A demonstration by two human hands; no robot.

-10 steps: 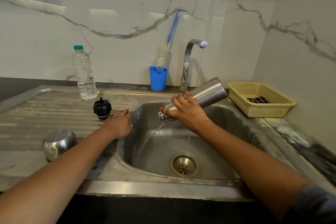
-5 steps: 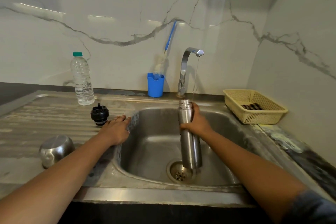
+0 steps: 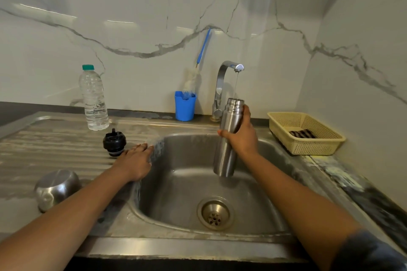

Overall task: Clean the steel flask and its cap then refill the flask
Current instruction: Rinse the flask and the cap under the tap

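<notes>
Blue holder (image 3: 185, 106) is standing on the back ledge against the marble wall (image 3: 132, 17). Bottle brush (image 3: 203, 47) is sticking up out of it, blue handle leaning right. Yellow mesh basket (image 3: 317, 149) is sitting at far right, holding a dark striped pad (image 3: 302, 133).

this was a home kitchen. a steel sink (image 3: 187, 174) with a ridged draining board (image 3: 44, 145) sat under a curved tap (image 3: 219, 81). white marble-look wall panels (image 3: 132, 17) rose behind it. a blue cup (image 3: 185, 108) held a long brush (image 3: 203, 46), and a yellow basket (image 3: 317, 149) held a scrubbing pad (image 3: 301, 133).
</notes>
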